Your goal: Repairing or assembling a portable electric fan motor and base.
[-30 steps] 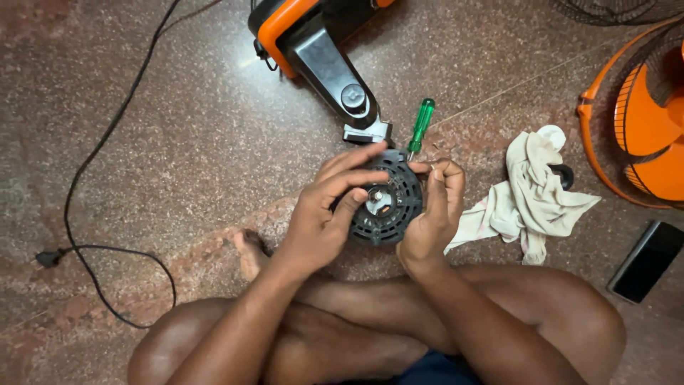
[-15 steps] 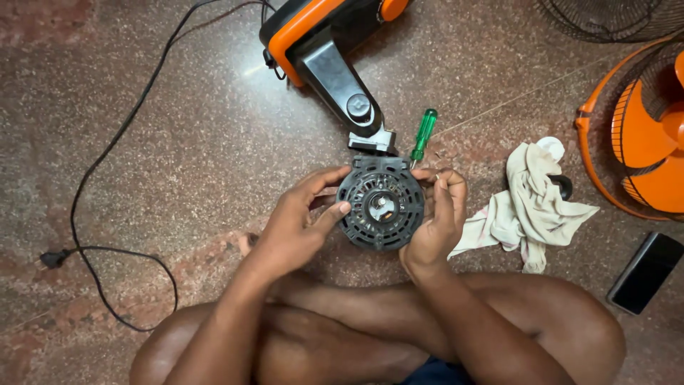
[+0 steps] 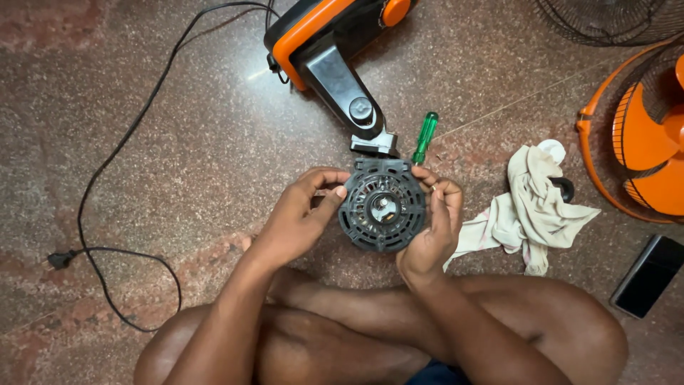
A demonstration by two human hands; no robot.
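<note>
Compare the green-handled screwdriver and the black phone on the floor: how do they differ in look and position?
The green screwdriver is slim, with a translucent green handle; the black phone is a flat, dark rectangle. The screwdriver lies just above the round black motor housing held by the left hand and right hand; the phone lies far to the right, beyond the white cloth. Both rest untouched on the stone floor.

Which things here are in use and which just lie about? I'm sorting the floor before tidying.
In use:
motor housing, held between left hand and right hand
fan body, at the housing's top edge
screwdriver, beside the right fingers

Lying about:
rag
phone
fan blade in its guard
cord
</note>
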